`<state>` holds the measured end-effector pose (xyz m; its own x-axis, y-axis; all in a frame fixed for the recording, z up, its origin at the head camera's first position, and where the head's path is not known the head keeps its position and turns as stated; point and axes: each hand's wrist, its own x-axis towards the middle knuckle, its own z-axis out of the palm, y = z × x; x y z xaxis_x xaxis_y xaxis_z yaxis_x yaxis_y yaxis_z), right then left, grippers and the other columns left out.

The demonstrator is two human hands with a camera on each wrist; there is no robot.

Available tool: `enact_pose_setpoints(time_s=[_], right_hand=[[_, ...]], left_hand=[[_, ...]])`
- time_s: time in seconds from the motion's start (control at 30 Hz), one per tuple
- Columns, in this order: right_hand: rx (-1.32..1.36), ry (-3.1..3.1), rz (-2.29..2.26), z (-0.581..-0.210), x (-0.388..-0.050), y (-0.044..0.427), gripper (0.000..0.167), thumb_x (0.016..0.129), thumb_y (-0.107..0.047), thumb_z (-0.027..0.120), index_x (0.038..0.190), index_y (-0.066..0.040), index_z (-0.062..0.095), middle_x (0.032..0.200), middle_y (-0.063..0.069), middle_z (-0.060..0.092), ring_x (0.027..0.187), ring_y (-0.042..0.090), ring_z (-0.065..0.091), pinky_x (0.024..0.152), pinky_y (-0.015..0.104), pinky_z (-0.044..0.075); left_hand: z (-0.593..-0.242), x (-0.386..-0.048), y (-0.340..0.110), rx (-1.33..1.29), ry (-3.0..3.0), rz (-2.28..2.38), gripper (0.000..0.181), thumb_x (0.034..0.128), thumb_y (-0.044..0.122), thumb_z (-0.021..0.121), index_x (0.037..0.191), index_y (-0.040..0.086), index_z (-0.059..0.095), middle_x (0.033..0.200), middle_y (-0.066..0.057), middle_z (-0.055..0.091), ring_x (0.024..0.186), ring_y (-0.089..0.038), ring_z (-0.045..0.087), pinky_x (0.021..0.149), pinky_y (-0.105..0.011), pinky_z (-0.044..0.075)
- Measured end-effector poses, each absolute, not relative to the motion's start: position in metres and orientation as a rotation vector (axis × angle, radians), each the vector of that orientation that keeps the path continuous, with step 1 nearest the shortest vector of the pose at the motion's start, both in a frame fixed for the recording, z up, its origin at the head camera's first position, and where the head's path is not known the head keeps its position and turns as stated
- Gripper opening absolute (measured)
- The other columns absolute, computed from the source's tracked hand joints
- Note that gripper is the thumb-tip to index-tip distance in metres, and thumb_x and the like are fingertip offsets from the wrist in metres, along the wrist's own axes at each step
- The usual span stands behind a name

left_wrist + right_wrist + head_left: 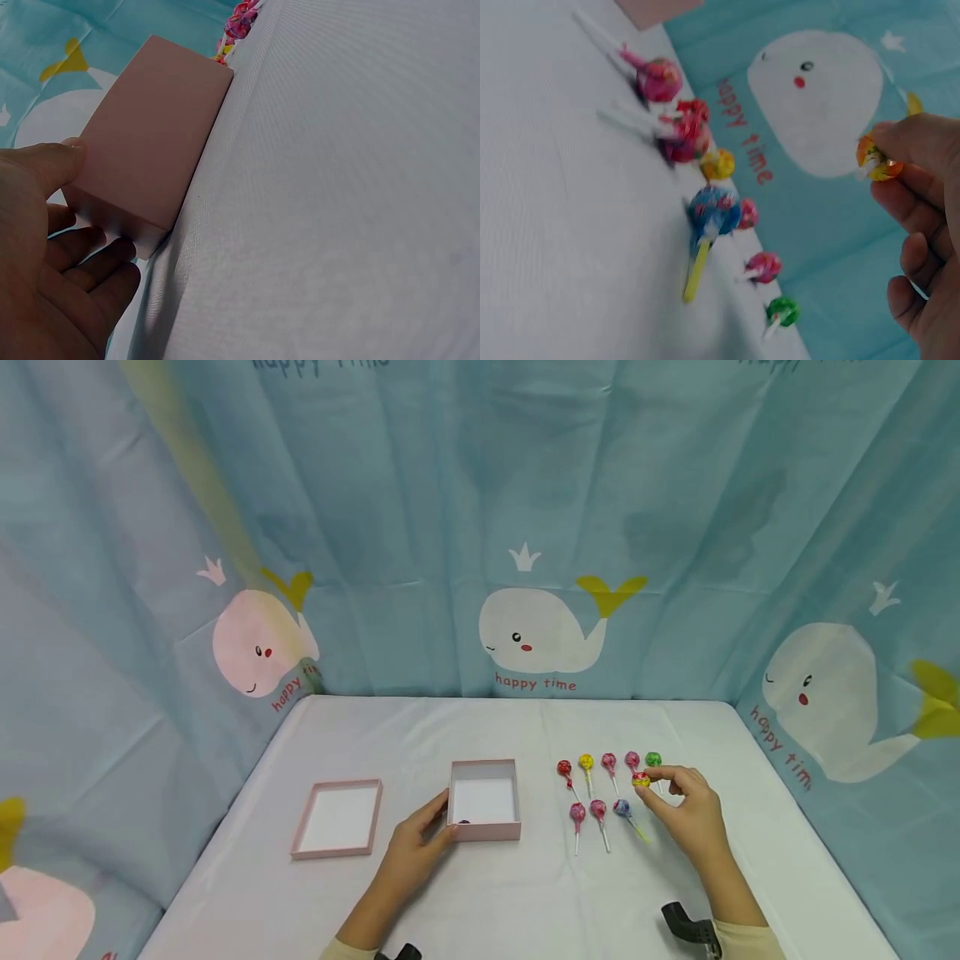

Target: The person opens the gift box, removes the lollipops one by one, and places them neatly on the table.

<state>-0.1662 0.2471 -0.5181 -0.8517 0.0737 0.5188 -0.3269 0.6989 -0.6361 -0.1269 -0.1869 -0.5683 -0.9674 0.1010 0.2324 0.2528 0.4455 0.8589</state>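
Note:
At the middle of the table stands an open pink box (487,832) with a white inside. My left hand (411,852) holds its near left corner, the thumb on the front face and the fingers along the left side (82,262). A small dark thing shows inside, by the near wall; its kind is too small to tell. Between thumb and forefinger my right hand (690,814) pinches a yellow and red lollipop (880,159), raised above the table. Beside that hand lie two rows of lollipops, among them a blue one (622,807) with a yellow stick and a green one (654,759).
The box's pink-rimmed lid (337,856) lies to the left, white inside up. A white cloth (525,902) covers the table. Blue curtains (420,527) printed with whales hang behind it and at both sides.

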Motion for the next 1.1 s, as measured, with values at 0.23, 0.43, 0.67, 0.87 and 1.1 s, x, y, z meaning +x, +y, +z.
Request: enact_pose_setpoints(time_s=[0.23, 0.43, 0.67, 0.87, 1.1], right_hand=[[0.128, -2.507, 1.049, -0.533, -0.168, 0.263, 0.025, 0.086, -0.02, 0.085, 0.108, -0.012, 0.074, 0.1, 0.004, 0.068, 0.085, 0.013, 0.043, 0.071, 0.02, 0.041], [0.098, -2.6, 1.058, -0.543, -0.173, 0.273, 0.028, 0.089, -0.025, 0.083, 0.113, -0.013, 0.075, 0.103, 0.002, 0.07, 0.088, 0.016, 0.046, 0.075, 0.02, 0.043], [0.069, -2.691, 1.05, -0.554, -0.178, 0.279, 0.029, 0.089, -0.031, 0.082, 0.112, -0.015, 0.076, 0.102, 0.003, 0.071, 0.093, 0.02, 0.055, 0.075, 0.024, 0.046], [0.05, -2.754, 1.061, -0.563, -0.183, 0.281, 0.032, 0.089, -0.035, 0.082, 0.113, -0.014, 0.076, 0.109, 0.007, 0.073, 0.094, 0.021, 0.059, 0.079, 0.032, 0.051], [0.039, -2.783, 1.067, -0.568, -0.184, 0.283, 0.034, 0.089, -0.037, 0.082, 0.112, -0.014, 0.076, 0.105, 0.005, 0.071, 0.083, 0.018, 0.052, 0.067, 0.028, 0.045]], left_hand=[[-0.568, -0.126, -0.187, -0.316, -2.552, -1.516, 0.068, 0.0936, 0.04, 0.075, 0.153, 0.017, 0.051, 0.153, 0.003, 0.052, 0.14, -0.017, 0.051, 0.115, -0.037, 0.044], [-0.569, -0.127, -0.187, -0.329, -2.549, -1.524, 0.068, 0.0937, 0.04, 0.074, 0.153, 0.018, 0.05, 0.153, 0.002, 0.052, 0.14, -0.018, 0.051, 0.115, -0.035, 0.044], [-0.567, -0.128, -0.187, -0.331, -2.539, -1.535, 0.067, 0.0939, 0.036, 0.075, 0.153, 0.017, 0.051, 0.153, 0.002, 0.052, 0.141, -0.018, 0.051, 0.115, -0.036, 0.044], [-0.567, -0.128, -0.186, -0.318, -2.544, -1.533, 0.068, 0.0938, 0.04, 0.074, 0.153, 0.015, 0.05, 0.154, 0.001, 0.05, 0.141, -0.02, 0.05, 0.114, -0.039, 0.044], [-0.568, -0.128, -0.186, -0.356, -2.521, -1.51, 0.067, 0.0935, 0.035, 0.076, 0.152, 0.013, 0.051, 0.153, -0.004, 0.053, 0.139, -0.025, 0.052, 0.113, -0.038, 0.046]])
